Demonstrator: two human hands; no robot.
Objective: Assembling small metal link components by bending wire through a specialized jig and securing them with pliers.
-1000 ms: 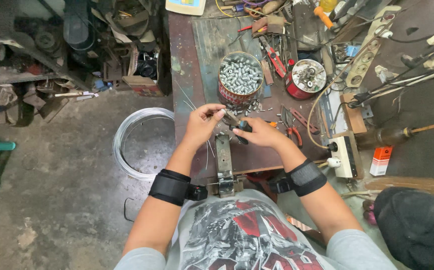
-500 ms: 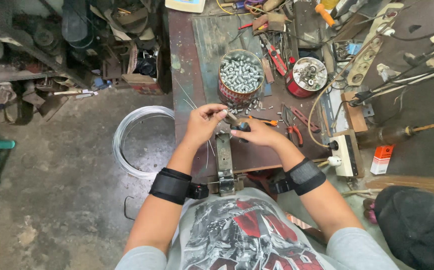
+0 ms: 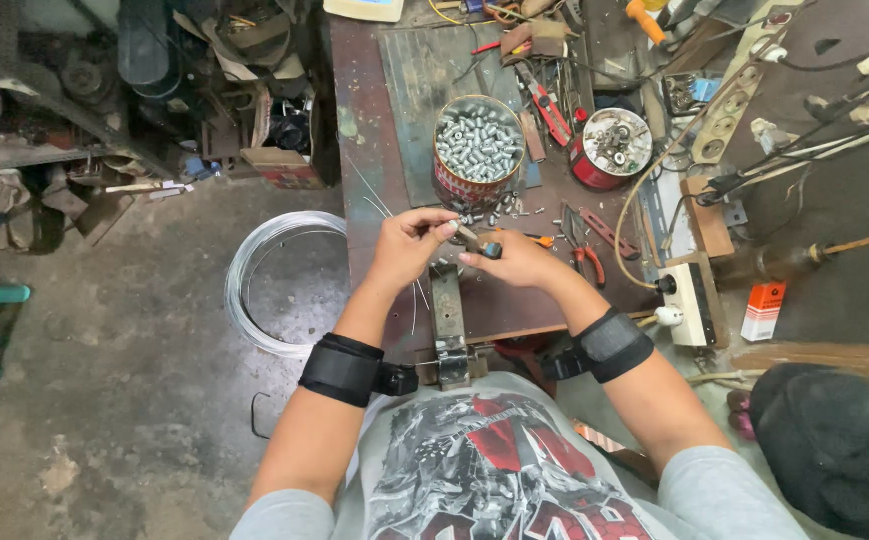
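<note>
Both hands are working together right at the middle of the table (image 3: pixel 374 130). The left hand (image 3: pixel 406 243) is pinched closed on a thin steel wire (image 3: pixel 416 296) that trails down toward 6 o'clock past the wrist. The right hand (image 3: pixel 519 262) is curled around a small dark-handled tool (image 3: pixel 481 246), its tip meeting the left fingertips. I can't tell exactly what sits between the fingers, it's too small.

Just below the hands, at 6 o'clock, a metal clamp bracket (image 3: pixel 447 325) is fixed to the table edge. At 12 o'clock from the hands is a round tin full of silver bolts (image 3: pixel 478 150), with a few loose ones scattered near its base. A red tin of mixed hardware (image 3: pixel 609 148) sits at 1 o'clock, and red-handled pliers (image 3: pixel 582 250) lie at 3 o'clock, just beside the right hand. A big coil of wire (image 3: pixel 284 285) lies on the floor at 9 o'clock.

My take for doing this well: keep the wire pinched close to the tool tip so it doesn't spring, brace wrists near the bracket, and watch the loose tail.
</note>
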